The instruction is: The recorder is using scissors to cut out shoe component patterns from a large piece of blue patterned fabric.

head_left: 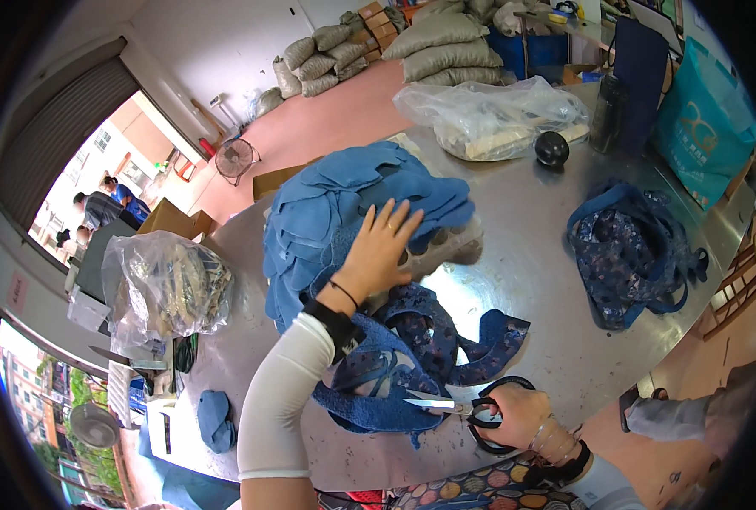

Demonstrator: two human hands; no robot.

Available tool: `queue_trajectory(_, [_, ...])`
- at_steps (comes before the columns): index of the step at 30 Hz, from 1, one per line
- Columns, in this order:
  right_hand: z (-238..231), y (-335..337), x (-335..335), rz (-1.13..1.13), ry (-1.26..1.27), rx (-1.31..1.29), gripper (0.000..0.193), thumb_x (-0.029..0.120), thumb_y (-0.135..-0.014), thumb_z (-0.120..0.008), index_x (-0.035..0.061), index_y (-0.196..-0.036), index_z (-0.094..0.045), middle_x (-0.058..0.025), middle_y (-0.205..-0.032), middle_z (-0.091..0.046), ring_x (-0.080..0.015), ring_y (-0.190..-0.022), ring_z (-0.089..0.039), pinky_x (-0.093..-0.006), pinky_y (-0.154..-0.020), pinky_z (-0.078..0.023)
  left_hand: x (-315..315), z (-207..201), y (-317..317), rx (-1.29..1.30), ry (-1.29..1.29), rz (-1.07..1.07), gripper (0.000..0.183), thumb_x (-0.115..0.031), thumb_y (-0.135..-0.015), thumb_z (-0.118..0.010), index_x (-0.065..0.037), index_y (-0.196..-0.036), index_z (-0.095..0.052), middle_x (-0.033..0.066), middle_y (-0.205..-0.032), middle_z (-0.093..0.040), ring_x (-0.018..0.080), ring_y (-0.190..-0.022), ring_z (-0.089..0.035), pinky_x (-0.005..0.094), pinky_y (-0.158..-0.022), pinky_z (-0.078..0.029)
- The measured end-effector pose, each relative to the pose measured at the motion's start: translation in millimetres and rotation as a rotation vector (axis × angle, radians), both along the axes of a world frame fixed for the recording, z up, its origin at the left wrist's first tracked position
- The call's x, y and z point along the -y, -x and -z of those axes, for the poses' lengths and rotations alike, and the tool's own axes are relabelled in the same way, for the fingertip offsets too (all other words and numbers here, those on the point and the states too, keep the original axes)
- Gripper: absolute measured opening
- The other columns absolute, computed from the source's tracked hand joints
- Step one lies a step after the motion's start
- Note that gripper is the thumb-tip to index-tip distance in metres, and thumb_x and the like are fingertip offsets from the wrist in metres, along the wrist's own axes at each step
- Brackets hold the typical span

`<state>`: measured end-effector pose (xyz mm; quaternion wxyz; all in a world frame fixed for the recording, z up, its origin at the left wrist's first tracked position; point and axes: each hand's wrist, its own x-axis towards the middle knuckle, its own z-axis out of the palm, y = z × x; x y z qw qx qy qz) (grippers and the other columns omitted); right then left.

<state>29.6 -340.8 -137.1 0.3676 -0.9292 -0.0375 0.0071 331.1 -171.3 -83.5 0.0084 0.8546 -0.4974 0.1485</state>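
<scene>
My left hand (380,253) lies with fingers spread on the near right side of a tall heap of blue fabric pieces (314,204). In my right hand (518,415) is a pair of black-handled scissors (439,403), its metal blades pointing left. Those blades lie over the near edge of a bundle of dark blue floral cloth (403,327) with a plain blue border. The bundle sits in front of the heap, partly under my left forearm. A curved floral strip (499,344) reaches out from its right side.
A second floral bundle (620,251) lies on the metal table (531,289) to the right. Farther back are a black ball (551,149), a dark bottle (606,115) and a clear plastic bag (493,110). Another filled bag (170,285) and small blue pieces (216,421) are at left.
</scene>
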Motion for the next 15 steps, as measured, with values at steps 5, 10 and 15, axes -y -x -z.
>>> queue_trajectory(5, [-6, 1, -1, 0.036, -0.008, -0.043, 0.036, 0.032, -0.061, -0.077, 0.0078, -0.083, -0.061, -0.0013, -0.071, -0.060, -0.0194, -0.064, -0.061, -0.0308, -0.058, -0.049, -5, 10, 18, 0.166, -0.080, -0.161, 0.098, -0.034, -0.062, -0.077, -0.014, -0.142, -0.026, 0.0138, -0.143, -0.030, 0.0351, -0.135, -0.022, 0.0530, -0.109, -0.017])
queue_trajectory(10, [-1, 2, -3, 0.027, -0.005, -0.045, 0.036, 0.032, -0.061, -0.077, 0.0072, -0.082, -0.061, -0.0015, -0.071, -0.061, -0.0178, -0.063, -0.061, -0.0300, -0.058, -0.049, -9, 8, 1, 0.235, -0.085, -0.184, 0.096, -0.033, -0.063, -0.075, -0.014, -0.143, -0.025, 0.0138, -0.144, -0.030, 0.0360, -0.136, -0.021, 0.0542, -0.109, -0.015])
queue_trajectory(15, [3, 3, -3, 0.005, 0.009, -0.030, 0.041, 0.041, -0.065, -0.074, 0.0075, -0.083, -0.058, 0.0007, -0.069, -0.059, -0.0170, -0.064, -0.060, -0.0309, -0.056, -0.048, -21, 24, -25, 0.438, -0.134, -0.384, 0.082, -0.025, -0.074, -0.067, -0.015, -0.143, -0.025, 0.0127, -0.145, -0.029, 0.0348, -0.136, -0.020, 0.0540, -0.110, -0.013])
